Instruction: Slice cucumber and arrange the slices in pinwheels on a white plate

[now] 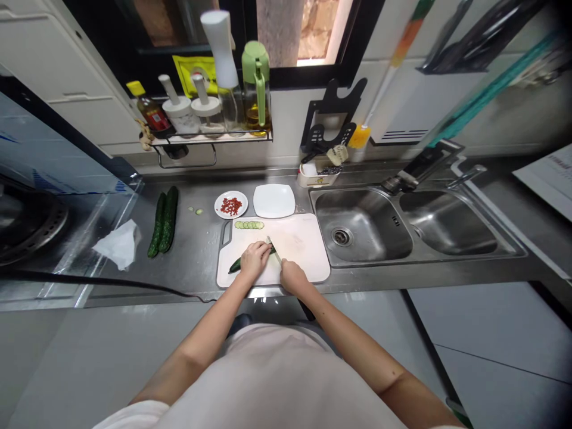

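Observation:
A white cutting board [308,250] with a grey edge lies on the steel counter in front of me. My left hand [254,258] is closed over a dark green cucumber [235,266], whose tapered end sticks out to the left. In my right hand [292,276] is a knife [276,255], its blade at the cucumber's cut end, right beside my left fingers. A row of thin cucumber slices [249,225] lies along the board's upper left. Behind the board stand a small plate of chopped red pieces [231,206] and a white square plate [274,201].
Two whole cucumbers [163,221] and a crumpled white tissue [120,244] lie to the left. A double sink [364,226] borders the board's right side. Above the counter hangs a rack [214,138] with bottles and seasoning jars. A utensil caddy [316,177] stands by the wall.

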Demonstrator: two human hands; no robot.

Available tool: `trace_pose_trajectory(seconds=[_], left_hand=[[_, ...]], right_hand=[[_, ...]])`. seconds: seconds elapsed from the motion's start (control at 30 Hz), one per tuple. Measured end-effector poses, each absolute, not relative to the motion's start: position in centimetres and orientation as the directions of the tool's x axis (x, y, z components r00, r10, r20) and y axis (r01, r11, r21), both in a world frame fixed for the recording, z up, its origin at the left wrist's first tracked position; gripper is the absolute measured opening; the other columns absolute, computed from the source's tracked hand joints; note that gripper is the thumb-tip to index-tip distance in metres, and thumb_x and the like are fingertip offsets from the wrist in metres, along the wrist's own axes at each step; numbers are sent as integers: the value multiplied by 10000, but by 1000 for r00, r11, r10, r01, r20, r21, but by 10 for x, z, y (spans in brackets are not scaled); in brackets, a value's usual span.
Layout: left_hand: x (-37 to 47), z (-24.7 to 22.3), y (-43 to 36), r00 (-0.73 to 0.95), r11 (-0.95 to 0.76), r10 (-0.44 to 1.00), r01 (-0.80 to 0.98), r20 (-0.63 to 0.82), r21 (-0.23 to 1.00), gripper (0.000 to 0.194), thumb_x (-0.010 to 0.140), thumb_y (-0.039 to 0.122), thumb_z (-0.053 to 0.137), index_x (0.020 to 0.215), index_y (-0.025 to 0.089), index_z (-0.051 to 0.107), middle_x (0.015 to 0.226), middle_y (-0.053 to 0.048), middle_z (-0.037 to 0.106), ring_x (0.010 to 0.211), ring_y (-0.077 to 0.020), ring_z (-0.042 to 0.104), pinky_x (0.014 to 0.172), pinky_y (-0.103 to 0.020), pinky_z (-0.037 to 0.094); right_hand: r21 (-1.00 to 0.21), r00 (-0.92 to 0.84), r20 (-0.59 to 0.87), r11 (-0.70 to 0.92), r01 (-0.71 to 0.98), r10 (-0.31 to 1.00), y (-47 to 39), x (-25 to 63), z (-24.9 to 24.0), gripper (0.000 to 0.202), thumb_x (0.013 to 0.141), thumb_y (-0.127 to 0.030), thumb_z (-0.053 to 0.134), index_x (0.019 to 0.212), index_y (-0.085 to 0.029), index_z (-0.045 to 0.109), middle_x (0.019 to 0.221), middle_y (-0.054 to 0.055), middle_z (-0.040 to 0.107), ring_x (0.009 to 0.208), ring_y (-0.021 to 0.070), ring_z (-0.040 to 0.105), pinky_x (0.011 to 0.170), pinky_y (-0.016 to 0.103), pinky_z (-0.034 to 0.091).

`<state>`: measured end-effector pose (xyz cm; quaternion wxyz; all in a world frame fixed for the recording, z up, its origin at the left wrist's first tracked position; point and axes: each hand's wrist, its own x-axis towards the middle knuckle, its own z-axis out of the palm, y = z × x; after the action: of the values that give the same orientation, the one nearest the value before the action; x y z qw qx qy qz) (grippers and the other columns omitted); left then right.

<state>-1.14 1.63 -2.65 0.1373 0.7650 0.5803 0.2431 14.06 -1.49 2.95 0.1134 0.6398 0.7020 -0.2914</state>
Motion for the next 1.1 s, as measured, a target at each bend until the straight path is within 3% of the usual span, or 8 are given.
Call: trace_pose_trajectory(seconds=[0.33, 1.1], left_hand=[[-11, -28, 16, 201, -279, 958, 821, 206, 498, 225, 945, 305, 489, 1030, 249, 690, 1037, -44, 659, 966, -173, 576, 849, -297, 461], [-11, -31, 16, 186, -280, 953, 838, 238, 468, 208, 933, 290, 509, 1009, 245, 697, 1023, -41, 664, 933, -174, 571, 837, -296, 455]], right_hand=[[-228, -125, -543, -3, 974, 830, -28, 143, 29, 251, 900, -61, 380, 1092, -117, 532, 1021, 163, 664, 972, 237, 649, 727, 290, 438], [-272, -134, -520, -14, 962, 843, 5, 127, 34, 300, 882, -80, 432, 1158, -104, 547, 1084, 169, 660, 1022, 234, 640, 760, 273, 455]])
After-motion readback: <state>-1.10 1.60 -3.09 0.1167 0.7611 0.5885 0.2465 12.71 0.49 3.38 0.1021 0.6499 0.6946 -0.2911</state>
